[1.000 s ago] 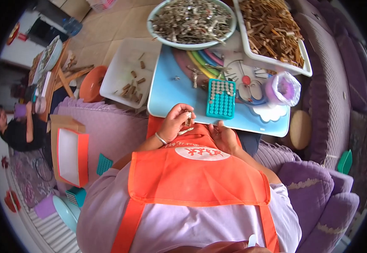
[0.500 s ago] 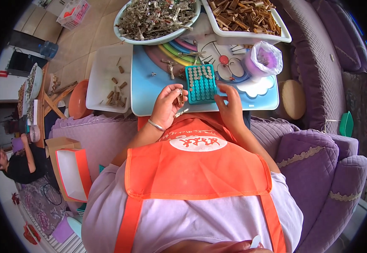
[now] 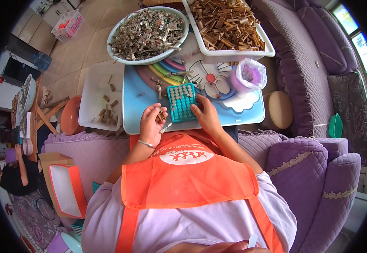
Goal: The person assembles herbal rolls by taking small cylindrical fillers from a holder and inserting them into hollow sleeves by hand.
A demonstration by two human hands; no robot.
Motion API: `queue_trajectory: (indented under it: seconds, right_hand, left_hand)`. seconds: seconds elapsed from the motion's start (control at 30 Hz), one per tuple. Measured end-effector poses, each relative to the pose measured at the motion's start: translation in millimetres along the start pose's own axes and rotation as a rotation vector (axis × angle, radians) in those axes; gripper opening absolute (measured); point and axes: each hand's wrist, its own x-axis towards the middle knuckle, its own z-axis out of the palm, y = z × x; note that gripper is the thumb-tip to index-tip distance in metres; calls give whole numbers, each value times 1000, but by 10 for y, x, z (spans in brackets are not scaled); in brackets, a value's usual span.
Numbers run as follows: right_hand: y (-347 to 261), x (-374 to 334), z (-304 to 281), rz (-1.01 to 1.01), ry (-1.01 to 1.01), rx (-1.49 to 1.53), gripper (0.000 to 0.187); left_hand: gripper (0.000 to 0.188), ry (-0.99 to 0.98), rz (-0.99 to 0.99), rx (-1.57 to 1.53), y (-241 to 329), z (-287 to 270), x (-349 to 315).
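A small brown piece (image 3: 162, 114), wood-like, is pinched between the thumb and fingers of my left hand (image 3: 150, 125). A silvery metal clip-like part (image 3: 165, 127) hangs just below those fingers. My right hand (image 3: 208, 114) grips the right edge of a teal grid tray (image 3: 185, 120), its thumb and fingers curled against the side. Small round grey pieces (image 3: 180, 91) fill the tray's far rows and part of its left side; the nearer holes show teal. More silvery metal parts (image 3: 159, 90) lie on the blue table (image 3: 139, 116) beyond and left of the tray.
Metal parts heap a pale round basin (image 3: 115, 59); brown pieces fill a white tub (image 3: 234, 53). A clear bin (image 3: 91, 90) with a few brown pieces stands left. A lined purple bin (image 3: 244, 80) sits at the table's right. Sofas and another person (image 3: 19, 173) flank me.
My right hand has come left onto the tray's right edge, and the tray has shifted slightly left toward my left hand. My left hand keeps the brown piece. The whole view has shifted.
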Motion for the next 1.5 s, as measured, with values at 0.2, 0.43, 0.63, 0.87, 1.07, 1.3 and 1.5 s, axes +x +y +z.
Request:
queue_trajectory:
  seconds: [0.2, 0.43, 0.63, 0.87, 1.07, 1.3, 1.5]
  right_hand:
    - [-88, 137, -190, -269, 225, -118, 28]
    - [-786, 1368, -1198, -529, 471, -746, 15]
    - [-824, 1936, -1296, -255, 214, -1166, 16]
    - [-945, 1345, -1157, -524, 584, -481, 38]
    - [-868, 367, -535, 31, -103, 966, 31]
    - [-830, -38, -340, -45, -81, 478, 29]
    - [-757, -82, -195, -127, 8, 432, 27]
  left_hand:
    - [15, -43, 38, -8, 157, 97, -42]
    - [17, -205, -35, -50, 377, 469, -50]
    - [16, -377, -5, -66, 450, 749, -92]
    - [17, -256, -29, -45, 272, 514, -92]
    - [16, -298, 88, 64, 108, 730, -12]
    - [23, -329, 269, 94, 215, 778, -66]
    - [24, -352, 304, 78, 199, 692, -88]
